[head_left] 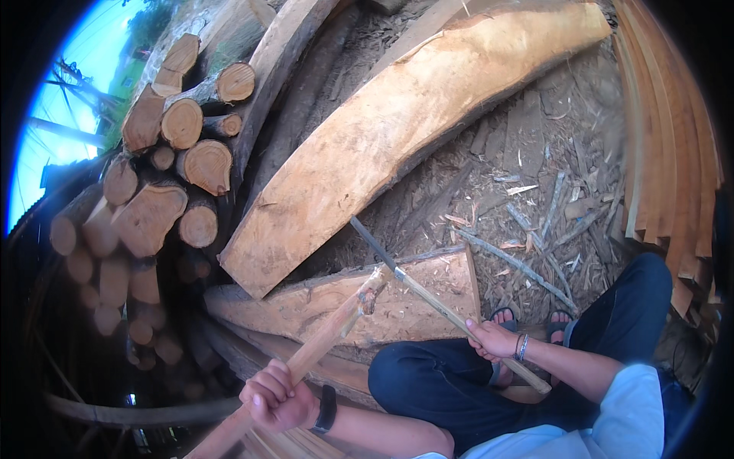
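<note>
My left hand [279,396], a dark band on its wrist, is closed around a thick wooden stick [329,333]. The stick is mostly peeled and smooth, with a rough, knotty patch near its upper end. In my right hand [493,340] is a long-handled knife [436,302], gripped partway along its pale wooden handle. Its narrow dark blade points up and left, past the stick's tip. Blade and stick cross close together in the view; whether they touch I cannot tell. Below them lies a split wood slab [428,306], with chips scattered on it.
A large curved timber slab [428,115] stretches across the ground ahead. Cut logs [183,122] are stacked at the left. Long sawn boards [665,130] stand along the right. Wood chips and thin sticks [520,264] litter the dirt near my sandalled feet [562,325].
</note>
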Action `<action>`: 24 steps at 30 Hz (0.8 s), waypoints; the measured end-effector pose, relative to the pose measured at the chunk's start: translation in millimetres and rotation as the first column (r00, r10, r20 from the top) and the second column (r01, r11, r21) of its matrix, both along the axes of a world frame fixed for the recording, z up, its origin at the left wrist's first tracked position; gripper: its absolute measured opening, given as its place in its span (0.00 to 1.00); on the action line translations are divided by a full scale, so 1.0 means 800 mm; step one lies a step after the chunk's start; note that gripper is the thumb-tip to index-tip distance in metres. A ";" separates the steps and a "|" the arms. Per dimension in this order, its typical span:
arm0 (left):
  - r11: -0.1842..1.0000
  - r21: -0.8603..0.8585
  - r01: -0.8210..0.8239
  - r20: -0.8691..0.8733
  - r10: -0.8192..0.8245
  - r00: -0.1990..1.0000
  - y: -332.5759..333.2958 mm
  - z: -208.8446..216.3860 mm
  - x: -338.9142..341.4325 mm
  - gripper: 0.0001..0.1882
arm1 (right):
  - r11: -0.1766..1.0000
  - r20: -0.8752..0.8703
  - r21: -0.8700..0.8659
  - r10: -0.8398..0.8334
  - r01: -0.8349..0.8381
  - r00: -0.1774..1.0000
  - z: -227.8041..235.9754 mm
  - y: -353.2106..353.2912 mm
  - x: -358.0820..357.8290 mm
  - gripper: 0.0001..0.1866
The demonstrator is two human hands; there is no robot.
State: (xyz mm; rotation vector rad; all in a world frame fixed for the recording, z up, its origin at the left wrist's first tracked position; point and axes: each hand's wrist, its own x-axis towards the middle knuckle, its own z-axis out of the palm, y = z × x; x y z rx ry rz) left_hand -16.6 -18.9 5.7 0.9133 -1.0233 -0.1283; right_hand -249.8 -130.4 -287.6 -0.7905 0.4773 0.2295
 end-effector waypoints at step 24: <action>0.999 0.012 -0.035 0.017 0.035 0.999 0.015 -0.005 0.012 0.19 | -0.041 -0.155 -0.987 -0.059 -0.158 0.986 0.062 0.014 -0.023 0.09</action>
